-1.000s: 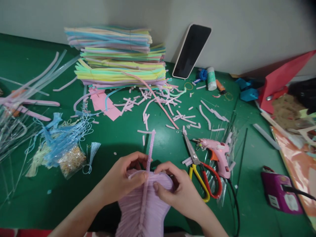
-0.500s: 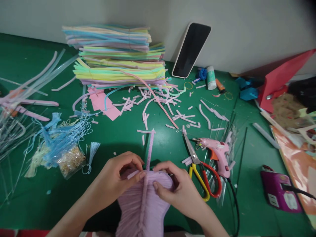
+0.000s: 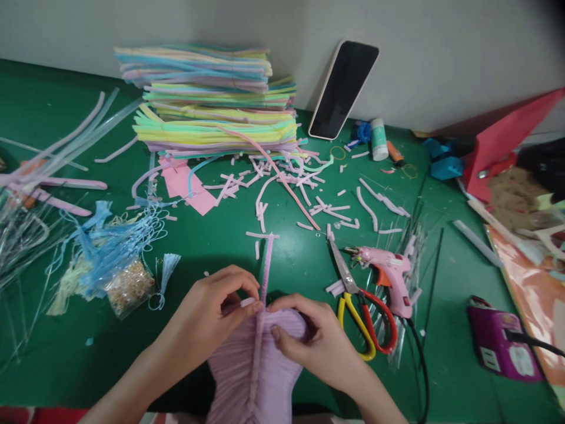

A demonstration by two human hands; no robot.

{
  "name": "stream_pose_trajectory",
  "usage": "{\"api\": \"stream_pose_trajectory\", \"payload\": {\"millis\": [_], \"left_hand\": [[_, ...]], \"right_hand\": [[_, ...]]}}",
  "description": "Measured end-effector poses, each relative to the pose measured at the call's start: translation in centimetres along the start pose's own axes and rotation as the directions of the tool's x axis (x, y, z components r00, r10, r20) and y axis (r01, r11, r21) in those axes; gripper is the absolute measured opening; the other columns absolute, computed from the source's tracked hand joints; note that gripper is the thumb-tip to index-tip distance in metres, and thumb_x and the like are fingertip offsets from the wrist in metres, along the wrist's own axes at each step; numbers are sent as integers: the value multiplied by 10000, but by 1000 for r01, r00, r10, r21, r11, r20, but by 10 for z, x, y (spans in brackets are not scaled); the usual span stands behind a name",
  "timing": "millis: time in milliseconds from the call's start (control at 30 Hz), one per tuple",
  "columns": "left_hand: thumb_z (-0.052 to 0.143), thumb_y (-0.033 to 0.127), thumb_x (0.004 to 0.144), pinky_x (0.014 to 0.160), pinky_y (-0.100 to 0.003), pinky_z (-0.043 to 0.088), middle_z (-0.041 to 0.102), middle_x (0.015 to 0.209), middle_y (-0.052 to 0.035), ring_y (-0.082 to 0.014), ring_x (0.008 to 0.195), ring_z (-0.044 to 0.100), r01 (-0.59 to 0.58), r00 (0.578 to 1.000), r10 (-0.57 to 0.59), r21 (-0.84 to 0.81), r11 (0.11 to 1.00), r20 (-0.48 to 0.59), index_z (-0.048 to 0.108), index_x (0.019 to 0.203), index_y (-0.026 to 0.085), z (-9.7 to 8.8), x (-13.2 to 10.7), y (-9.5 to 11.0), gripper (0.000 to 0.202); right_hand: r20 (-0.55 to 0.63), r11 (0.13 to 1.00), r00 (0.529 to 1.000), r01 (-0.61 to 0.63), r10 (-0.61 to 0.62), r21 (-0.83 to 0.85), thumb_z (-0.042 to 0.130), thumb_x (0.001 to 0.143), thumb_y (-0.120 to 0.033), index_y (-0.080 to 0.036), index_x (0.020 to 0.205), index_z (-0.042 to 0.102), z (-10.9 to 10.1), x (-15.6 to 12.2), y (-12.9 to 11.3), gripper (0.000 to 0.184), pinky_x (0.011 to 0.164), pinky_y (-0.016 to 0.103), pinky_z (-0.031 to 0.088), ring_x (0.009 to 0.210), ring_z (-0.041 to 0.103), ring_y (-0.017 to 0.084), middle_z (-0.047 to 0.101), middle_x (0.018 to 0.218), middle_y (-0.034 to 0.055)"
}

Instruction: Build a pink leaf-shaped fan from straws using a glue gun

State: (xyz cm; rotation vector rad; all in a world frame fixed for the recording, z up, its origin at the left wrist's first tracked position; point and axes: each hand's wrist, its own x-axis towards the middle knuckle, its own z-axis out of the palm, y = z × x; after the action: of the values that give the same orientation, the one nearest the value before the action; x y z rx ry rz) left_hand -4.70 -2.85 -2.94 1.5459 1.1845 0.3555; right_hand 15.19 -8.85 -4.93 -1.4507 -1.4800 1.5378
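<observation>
My left hand [image 3: 207,312] and right hand [image 3: 315,341] both sit on the top edge of a lilac pipe-cleaner piece [image 3: 256,371] at the near edge of the green counter [image 3: 273,259], low centre in the head view. Left grip pinched together, thumb and forefinger closed on a short lilac end just left of the centre rib. Right grip closed too, fingers curled over the piece's upper right edge, thumb pressing its front. A lilac pipe cleaner [image 3: 266,268] stands up from the centre rib between my hands, pointing away from me. Scissors [image 3: 357,306] with yellow and red handles lie just right of my right hand, pink glue gun [image 3: 388,277] beside them. Stack of pastel pipe cleaners [image 3: 212,106] at the back by the wall, phone [image 3: 343,88] leaning next to it. Cut bits [image 3: 309,200] scattered mid-counter. Blue tassels [image 3: 110,241] to the left, purple box [image 3: 503,344] far right.
</observation>
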Motion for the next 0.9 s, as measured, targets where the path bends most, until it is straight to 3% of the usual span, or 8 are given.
{"api": "stream_pose_trajectory", "payload": {"millis": [133,500,633,800,900], "left_hand": [[642,237,827,537,-186,437,620,896,21,-53,556,532,-57,998,57,35,998,11,621,759,191,0,3,-3,85],[605,184,861,546,-195,407,595,937,21,-46,558,518,-195,979,202,196,961,-19,637,807,200,5,6,-6,64],[608,192,860,540,-196,412,573,970,16,-36,541,516,-186,981,193,202,962,-17,643,821,203,6,6,-5,53],[636,272,847,545,-205,438,551,976,8,-41,544,544,-127,992,128,151,980,-1,647,807,204,7,8,-4,80],[636,339,842,530,-211,447,546,1006,-3,-54,549,541,-33,999,33,66,997,-5,626,933,231,7,9,-3,142]], "right_hand": [[12,999,1000,-1,0,34,619,763,-108,-233,962,655,2,2,0,238,732,209,477,770,633,111,706,879,-32],[56,1000,998,-22,21,22,601,729,-75,-244,970,633,0,3,0,297,656,203,442,696,571,96,689,886,-54],[64,999,998,-19,16,45,604,730,-79,-239,986,635,0,3,0,304,711,220,454,780,607,119,701,935,-39],[78,999,997,-34,30,40,598,734,-83,-234,976,637,0,3,-2,288,691,229,450,735,591,118,694,903,-37],[56,997,998,-39,35,68,609,738,-88,-238,967,630,0,3,-1,274,702,233,450,752,581,121,672,902,-28]]}}
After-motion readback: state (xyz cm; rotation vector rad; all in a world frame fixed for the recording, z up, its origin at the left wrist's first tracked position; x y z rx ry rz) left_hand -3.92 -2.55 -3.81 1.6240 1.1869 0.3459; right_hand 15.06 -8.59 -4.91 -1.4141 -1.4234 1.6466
